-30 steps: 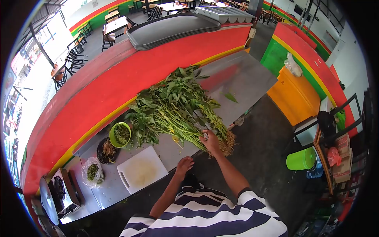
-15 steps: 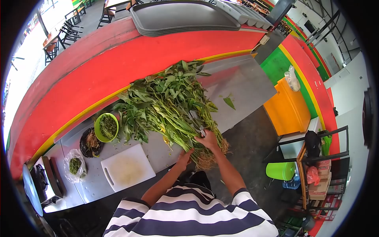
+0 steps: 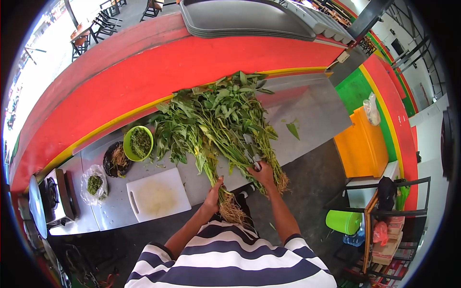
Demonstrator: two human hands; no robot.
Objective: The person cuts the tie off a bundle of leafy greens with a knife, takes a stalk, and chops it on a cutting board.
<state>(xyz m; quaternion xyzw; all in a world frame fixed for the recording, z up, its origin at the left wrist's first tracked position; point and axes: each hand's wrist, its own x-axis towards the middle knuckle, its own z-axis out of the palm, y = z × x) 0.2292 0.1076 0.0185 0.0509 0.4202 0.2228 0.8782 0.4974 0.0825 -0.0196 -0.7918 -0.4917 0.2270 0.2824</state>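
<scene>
On the desk (image 3: pixel 317 115), plants (image 3: pixel 213 122) lie right of the board (image 3: pixel 161 194), the bowl (image 3: pixel 127 146) behind it, the bag (image 3: pixel 85 193) and stove (image 3: pixel 61 204) left.

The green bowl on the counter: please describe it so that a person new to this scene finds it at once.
Along the red wall runs a steel counter with a heap of leafy greens. At the heap's left edge in the picture stands the green bowl; its bright lime colour sets it apart from the dark container beside it.
</scene>
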